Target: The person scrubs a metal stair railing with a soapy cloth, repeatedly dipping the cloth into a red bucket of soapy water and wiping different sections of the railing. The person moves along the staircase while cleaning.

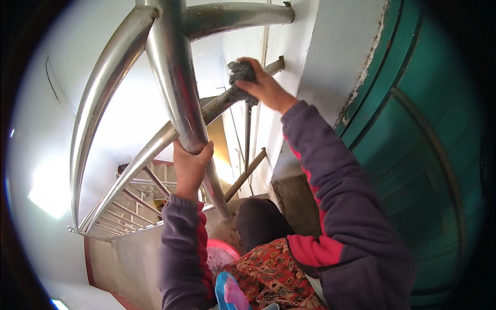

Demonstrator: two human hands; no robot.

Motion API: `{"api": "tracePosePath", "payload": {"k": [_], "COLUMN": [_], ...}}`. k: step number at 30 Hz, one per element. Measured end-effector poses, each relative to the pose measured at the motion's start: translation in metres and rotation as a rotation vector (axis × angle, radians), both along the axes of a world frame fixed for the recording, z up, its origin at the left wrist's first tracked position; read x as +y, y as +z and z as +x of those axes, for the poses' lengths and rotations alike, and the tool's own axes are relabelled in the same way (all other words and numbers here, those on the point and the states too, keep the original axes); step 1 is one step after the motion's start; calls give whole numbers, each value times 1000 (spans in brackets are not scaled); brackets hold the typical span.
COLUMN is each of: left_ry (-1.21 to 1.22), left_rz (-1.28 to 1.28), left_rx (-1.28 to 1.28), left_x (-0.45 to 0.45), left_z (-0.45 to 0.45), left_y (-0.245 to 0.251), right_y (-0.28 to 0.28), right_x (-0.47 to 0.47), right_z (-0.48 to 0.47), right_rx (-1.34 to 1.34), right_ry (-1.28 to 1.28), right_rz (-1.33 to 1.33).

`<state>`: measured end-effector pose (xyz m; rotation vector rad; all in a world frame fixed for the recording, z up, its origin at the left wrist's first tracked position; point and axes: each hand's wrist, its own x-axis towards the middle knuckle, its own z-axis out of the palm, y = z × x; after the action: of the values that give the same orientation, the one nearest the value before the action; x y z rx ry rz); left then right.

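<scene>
Around the thick metal post [174, 73] of a stair railing, my left hand [193, 166] is closed, its thumb towards the right side. My right hand [267, 87] grips a dark grey, wet-looking cloth or scrubbing pad [243, 75]. That pad lies on the middle rail [221, 104], which runs from the post up to the wall; its lower end hangs beside a thin upright bar [248, 135]. Above both hands, the shiny top rail [240, 17] meets the wall. Part of the middle rail is hidden behind the pad and fingers.
A pink basin [224, 248] of sudsy water stands on the floor below my left forearm, partly covered by a floral apron [263, 267]. A green door [410, 174] is on the right. The railing [124, 209] descends along stairs at lower left.
</scene>
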<state>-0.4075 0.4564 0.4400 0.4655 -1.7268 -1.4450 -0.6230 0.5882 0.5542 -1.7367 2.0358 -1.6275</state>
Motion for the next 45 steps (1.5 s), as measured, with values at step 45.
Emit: {"api": "tracePosePath", "payload": {"k": [45], "left_ry": [18], "left_rz": [-58], "left_rx": [73], "left_x": [2], "left_z": [-2], "left_y": [-4], "right_y": [-90], "right_x": [-30], "right_z": [-89], "right_rx": [-1180], "right_ry": [134], "right_rz": [-868]}}
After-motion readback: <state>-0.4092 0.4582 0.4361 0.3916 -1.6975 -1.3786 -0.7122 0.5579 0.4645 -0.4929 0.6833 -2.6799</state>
